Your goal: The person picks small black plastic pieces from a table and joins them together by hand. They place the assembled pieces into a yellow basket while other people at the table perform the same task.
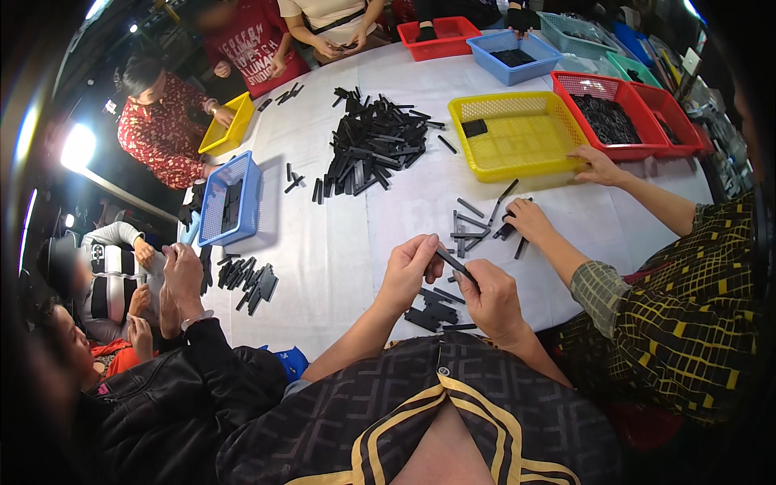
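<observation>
Between my two hands, above the near edge of the white table, is a slim black bar, slanting down to the right. My left hand pinches its upper left end between thumb and fingers. Around its lower right end the fingers of my right hand are closed. Just below my hands lies a small group of flat black pieces, partly hidden by my right hand. Loose black bars are scattered on the cloth beyond my right hand.
A large pile of black bars covers the middle of the white table. At right, a co-worker's hand touches bars; the other hand is at a yellow basket. Left are a blue basket and more pieces.
</observation>
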Available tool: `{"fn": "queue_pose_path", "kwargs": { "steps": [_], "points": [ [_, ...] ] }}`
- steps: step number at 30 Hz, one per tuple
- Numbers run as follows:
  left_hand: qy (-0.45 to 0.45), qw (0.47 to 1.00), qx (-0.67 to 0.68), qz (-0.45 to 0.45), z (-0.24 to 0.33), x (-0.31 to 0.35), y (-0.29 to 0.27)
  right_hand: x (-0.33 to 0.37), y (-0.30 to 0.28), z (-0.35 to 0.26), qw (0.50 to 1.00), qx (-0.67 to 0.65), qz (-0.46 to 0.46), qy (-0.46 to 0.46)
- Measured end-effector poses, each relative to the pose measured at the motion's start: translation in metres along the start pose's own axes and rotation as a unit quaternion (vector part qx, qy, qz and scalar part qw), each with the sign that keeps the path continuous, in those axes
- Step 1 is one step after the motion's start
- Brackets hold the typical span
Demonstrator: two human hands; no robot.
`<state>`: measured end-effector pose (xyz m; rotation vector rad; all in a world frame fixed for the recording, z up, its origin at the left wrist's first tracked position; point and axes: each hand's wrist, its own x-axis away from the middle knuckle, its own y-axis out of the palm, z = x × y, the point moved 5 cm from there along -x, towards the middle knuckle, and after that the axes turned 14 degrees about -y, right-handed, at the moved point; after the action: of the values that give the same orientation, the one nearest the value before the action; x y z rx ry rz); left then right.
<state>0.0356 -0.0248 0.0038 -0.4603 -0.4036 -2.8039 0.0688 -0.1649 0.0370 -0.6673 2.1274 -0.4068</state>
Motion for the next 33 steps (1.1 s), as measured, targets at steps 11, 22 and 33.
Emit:
{"fn": "queue_pose_path", "kwargs": {
  "steps": [11, 22, 33],
  "points": [
    [0.020, 1.000, -0.013, 0.014, 0.006, -0.001, -0.004, 0.022, 0.028, 0.025, 0.741, -0.562, -0.005, 0.368],
    [0.008, 0.995, -0.091, 0.040, 0.011, -0.003, -0.002, 0.025, 0.037, 0.029, 0.686, -0.596, -0.007, 0.417],
    [-0.048, 0.982, -0.163, 0.078, -0.030, -0.009, -0.011, 0.051, 0.047, 0.048, 0.758, -0.512, -0.101, 0.390]
  ]
}}
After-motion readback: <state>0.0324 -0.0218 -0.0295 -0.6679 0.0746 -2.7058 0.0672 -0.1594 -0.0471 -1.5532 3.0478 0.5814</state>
